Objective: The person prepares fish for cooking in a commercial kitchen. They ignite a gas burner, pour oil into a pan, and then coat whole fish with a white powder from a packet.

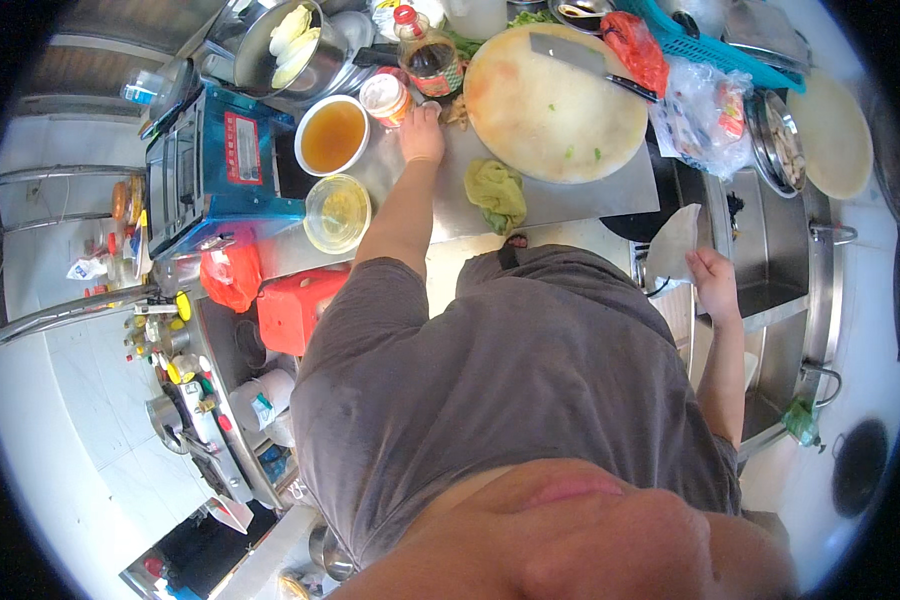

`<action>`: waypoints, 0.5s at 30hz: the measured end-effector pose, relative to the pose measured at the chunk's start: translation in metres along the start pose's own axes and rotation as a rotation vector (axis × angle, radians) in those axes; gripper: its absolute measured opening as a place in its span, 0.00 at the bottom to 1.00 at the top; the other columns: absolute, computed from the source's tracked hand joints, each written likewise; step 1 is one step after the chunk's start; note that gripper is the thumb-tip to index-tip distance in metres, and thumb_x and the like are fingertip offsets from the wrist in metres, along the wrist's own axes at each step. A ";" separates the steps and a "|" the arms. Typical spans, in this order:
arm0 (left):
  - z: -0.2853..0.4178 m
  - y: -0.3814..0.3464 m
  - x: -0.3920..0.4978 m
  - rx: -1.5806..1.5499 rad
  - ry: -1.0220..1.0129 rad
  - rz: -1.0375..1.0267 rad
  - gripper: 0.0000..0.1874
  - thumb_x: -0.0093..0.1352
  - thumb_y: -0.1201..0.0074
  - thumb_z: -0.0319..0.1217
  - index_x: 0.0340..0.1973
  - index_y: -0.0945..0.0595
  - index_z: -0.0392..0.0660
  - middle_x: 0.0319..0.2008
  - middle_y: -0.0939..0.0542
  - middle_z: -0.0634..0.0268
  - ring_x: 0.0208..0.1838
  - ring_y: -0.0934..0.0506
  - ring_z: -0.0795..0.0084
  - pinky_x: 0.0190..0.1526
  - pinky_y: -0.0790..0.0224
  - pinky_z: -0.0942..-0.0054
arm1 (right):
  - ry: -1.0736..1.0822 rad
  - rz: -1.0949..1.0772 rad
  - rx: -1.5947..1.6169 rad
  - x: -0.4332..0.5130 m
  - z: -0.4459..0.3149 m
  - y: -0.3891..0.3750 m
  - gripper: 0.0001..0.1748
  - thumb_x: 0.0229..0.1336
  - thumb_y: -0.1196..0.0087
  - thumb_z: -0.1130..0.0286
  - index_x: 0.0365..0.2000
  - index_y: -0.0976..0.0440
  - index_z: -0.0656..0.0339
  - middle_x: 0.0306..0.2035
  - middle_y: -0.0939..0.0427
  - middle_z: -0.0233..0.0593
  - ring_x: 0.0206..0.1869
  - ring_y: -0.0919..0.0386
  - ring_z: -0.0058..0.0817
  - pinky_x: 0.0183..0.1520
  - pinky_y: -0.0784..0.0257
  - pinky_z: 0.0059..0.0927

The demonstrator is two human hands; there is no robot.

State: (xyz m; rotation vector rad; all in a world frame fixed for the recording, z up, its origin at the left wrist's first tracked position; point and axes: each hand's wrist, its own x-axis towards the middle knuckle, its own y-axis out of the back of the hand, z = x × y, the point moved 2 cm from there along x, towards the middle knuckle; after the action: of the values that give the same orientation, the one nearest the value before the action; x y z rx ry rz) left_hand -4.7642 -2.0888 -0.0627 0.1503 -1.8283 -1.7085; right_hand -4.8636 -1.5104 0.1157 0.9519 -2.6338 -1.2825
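My left hand [423, 136] reaches to the back of the steel counter [450, 169]. Its fingers rest by a small whitish item [430, 107] that I cannot identify, beside a jar [385, 99] with a red and white label and a dark sauce bottle [429, 64]. Whether they grip anything is unclear. Off to the right, over the floor near the sink, my right hand [712, 281] pinches the edge of a limp pale grey cloth [673, 244]. A round cutting board [551, 139] carries a cleaver [570, 54] and green scraps. A crumpled yellow-green cloth [496, 193] lies at its near left.
Left of my arm stand a white bowl of brown liquid [334, 136] and a clear tub of yellowish liquid [337, 214]. Farther left is a blue boxy appliance [217, 172]. At right are a teal basket [709, 49], plastic bags [701, 112] and a steel sink [772, 247].
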 end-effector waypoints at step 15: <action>-0.010 0.072 0.003 0.113 -0.303 -0.561 0.24 0.72 0.57 0.52 0.46 0.15 0.50 0.51 0.17 0.70 0.60 0.27 0.61 0.62 0.39 0.53 | 0.035 0.090 0.059 -0.008 -0.018 0.007 0.15 0.65 0.47 0.66 0.27 0.26 0.68 0.25 0.26 0.48 0.31 0.26 0.41 0.37 0.32 0.40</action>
State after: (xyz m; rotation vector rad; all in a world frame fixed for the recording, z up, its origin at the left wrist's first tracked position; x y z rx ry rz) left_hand -4.7382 -2.0877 0.0047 0.5176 -2.2569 -2.0896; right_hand -4.8552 -1.5156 0.1339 0.8444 -2.6687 -1.1643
